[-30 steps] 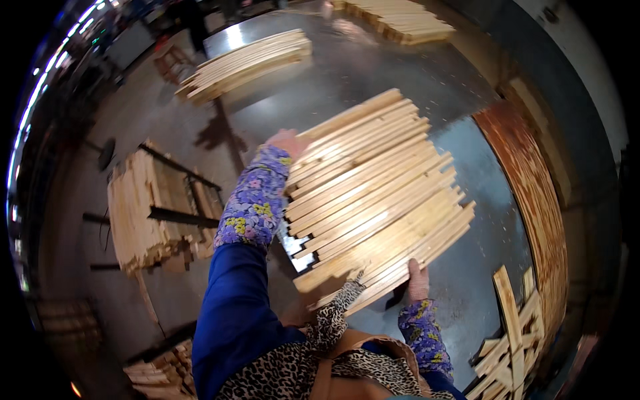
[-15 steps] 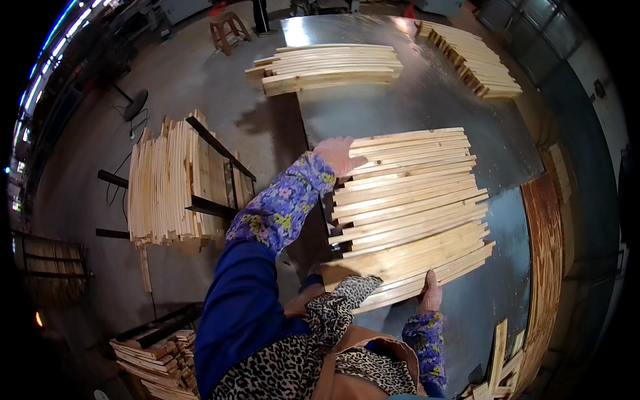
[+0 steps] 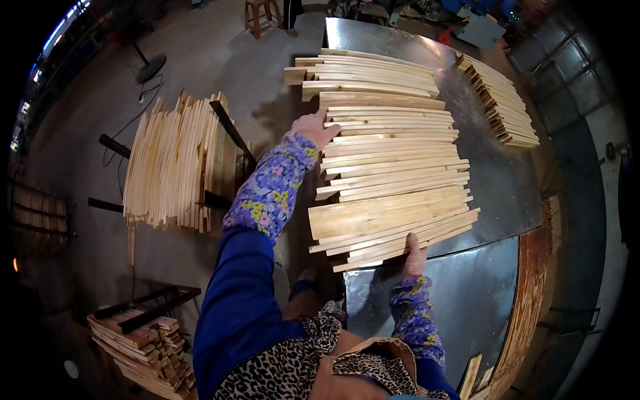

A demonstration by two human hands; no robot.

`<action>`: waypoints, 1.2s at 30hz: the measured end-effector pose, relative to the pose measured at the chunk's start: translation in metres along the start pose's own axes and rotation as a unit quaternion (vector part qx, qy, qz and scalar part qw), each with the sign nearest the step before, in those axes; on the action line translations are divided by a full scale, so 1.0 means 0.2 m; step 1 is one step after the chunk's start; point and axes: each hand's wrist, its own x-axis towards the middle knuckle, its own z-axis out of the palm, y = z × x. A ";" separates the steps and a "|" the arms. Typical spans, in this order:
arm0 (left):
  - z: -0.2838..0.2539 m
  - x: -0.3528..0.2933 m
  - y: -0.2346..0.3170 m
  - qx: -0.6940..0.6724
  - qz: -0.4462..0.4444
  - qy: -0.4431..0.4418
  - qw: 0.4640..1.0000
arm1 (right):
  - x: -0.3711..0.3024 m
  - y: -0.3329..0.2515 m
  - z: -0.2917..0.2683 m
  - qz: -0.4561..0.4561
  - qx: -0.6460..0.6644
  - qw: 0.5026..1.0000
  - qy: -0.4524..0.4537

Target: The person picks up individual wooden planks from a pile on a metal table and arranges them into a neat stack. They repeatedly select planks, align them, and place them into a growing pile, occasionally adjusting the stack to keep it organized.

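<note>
A broad row of pale wooden strips, laid side by side, spans the space between my two hands on the metal-topped table. One wider board sits among them towards the near side. At the far left corner, my left hand grips the row, its thumb over the strip ends. My right hand holds the near edge, thumb on top and the other fingers mostly hidden. Just beyond the row, nearly against it, lies another batch of wooden strips.
More strips lie at the table's far right. A dark metal rack full of strips stands on the left, with a wood pile nearer. A worn brown board edges the table. A fan and stool stand beyond.
Both hands have pushed the row of strips away from me, closing most of the gap to the far batch. The view has also shifted.
</note>
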 end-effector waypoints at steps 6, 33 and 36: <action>0.33 0.39 -0.32 -0.203 -0.127 0.082 0.967 | -0.09 0.05 -0.05 -0.005 -0.090 0.996 0.022; 0.63 0.93 -0.49 -0.487 -0.075 -0.063 0.868 | -0.05 0.04 -0.16 0.070 -0.044 0.997 -0.008; 0.60 0.94 -0.34 -0.419 -0.076 -0.112 0.898 | -0.12 0.00 -0.15 0.093 -0.049 0.994 0.028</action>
